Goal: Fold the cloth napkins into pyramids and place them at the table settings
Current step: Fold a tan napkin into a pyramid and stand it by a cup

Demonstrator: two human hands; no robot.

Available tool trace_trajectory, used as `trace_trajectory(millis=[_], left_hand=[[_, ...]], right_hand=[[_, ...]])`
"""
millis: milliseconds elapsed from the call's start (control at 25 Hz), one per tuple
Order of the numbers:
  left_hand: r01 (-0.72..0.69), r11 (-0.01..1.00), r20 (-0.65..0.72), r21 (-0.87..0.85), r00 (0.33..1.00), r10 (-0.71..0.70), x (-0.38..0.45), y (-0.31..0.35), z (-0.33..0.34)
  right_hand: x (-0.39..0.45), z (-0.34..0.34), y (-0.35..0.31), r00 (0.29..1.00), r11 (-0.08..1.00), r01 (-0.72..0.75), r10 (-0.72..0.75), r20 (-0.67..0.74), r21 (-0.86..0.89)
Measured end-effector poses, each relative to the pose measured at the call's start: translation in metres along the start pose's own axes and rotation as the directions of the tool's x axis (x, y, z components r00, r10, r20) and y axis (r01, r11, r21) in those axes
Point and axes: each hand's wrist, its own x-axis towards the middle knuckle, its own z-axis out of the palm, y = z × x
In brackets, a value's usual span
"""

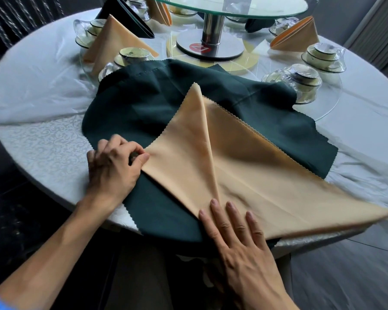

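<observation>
At the near edge of the round table [43,151] I have a peach napkin [244,166] lying across a spread dark green napkin [148,104], and the peach one is mid-fold: its left corner is turned up to the middle, so a crease runs from the far tip down toward me. My left hand [112,168] pinches the outer corner of that folded flap between thumb and curled fingers. My right hand [240,238] lies flat with fingers straight, pressing the cloth at the near point where the crease ends – it grips nothing.

To do this step well, I judge I should keep the right fingertips planted as the pivot and draw the flap's edge true to the centre line before smoothing it down. The right half still lies wide and unfolded, reaching past the table's edge, so it needs the matching fold next – the task looks early for this napkin.

Around it: a finished peach pyramid [112,41] and a dark one [128,16] stand at the far left settings, another peach one [298,34] at the far right. Wrapped cups and bowls [300,79] sit just beyond the green cloth, whose far edge seems to lap onto the left setting [130,57]. A glass turntable [229,5] on a metal post stands in the middle. The loose green napkin underneath could slide or bunch as I press
</observation>
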Motion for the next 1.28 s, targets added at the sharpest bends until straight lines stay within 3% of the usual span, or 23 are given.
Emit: trace_trajectory(millis=[80, 120, 200, 280, 400, 640, 800, 840, 920, 1000, 1120, 1280], left_hand=[[-0.196, 0.977, -0.096, 0.081, 0.974, 0.203, -0.021, 0.013, -0.002], [-0.352, 0.935, -0.104, 0.052, 0.929, 0.356, -0.038, 0.023, -0.003], [-0.609, 0.791, 0.012, -0.057, 0.792, 0.610, -0.091, 0.040, 0.004], [-0.677, 0.733, 0.197, -0.071, 0.711, 0.675, -0.131, 0.048, 0.012], [-0.622, 0.783, 0.341, 0.024, 0.741, 0.579, -0.134, 0.037, 0.015], [-0.344, 0.923, 0.448, 0.170, 0.862, 0.239, -0.053, -0.018, -0.006], [-0.309, 0.926, 0.553, 0.215, 0.821, 0.146, -0.025, -0.031, -0.013], [-0.305, 0.921, 0.538, 0.244, 0.832, 0.133, -0.025, -0.028, -0.013], [-0.324, 0.895, 0.380, 0.308, 0.904, 0.197, -0.037, -0.012, -0.010], [-0.351, 0.916, 0.236, 0.195, 0.923, 0.304, -0.058, 0.018, 0.001], [-0.367, 0.929, 0.261, 0.038, 0.901, 0.346, -0.089, 0.063, 0.024], [-0.342, 0.938, 0.303, 0.060, 0.901, 0.309, -0.093, 0.068, 0.035]], right_hand=[[0.000, 0.000, -0.001, 1.000, 1.000, -0.011, 0.011, -0.014, -0.005], [0.000, 0.001, -0.002, 1.000, 1.000, -0.017, 0.017, -0.019, -0.007], [0.000, 0.004, -0.002, 0.999, 1.000, -0.020, 0.020, -0.035, -0.015], [-0.001, 0.007, -0.001, 0.999, 0.999, -0.008, 0.007, -0.038, -0.036], [-0.001, 0.006, 0.000, 0.998, 1.000, -0.013, 0.012, -0.054, -0.026], [0.000, 0.001, -0.001, 1.000, 1.000, 0.003, -0.003, -0.028, -0.018], [0.000, 0.000, -0.001, 1.000, 1.000, -0.003, 0.003, -0.002, -0.006], [0.000, 0.000, -0.002, 1.000, 1.000, -0.006, 0.006, 0.004, -0.006], [0.000, 0.001, -0.002, 1.000, 1.000, -0.009, 0.009, 0.005, -0.007], [0.000, 0.002, -0.003, 1.000, 1.000, -0.015, 0.015, -0.003, 0.009], [0.001, 0.003, -0.004, 1.000, 0.999, -0.018, 0.018, 0.003, 0.042], [-0.002, -0.007, 0.013, 0.996, 0.985, 0.092, -0.091, -0.015, 0.143]])
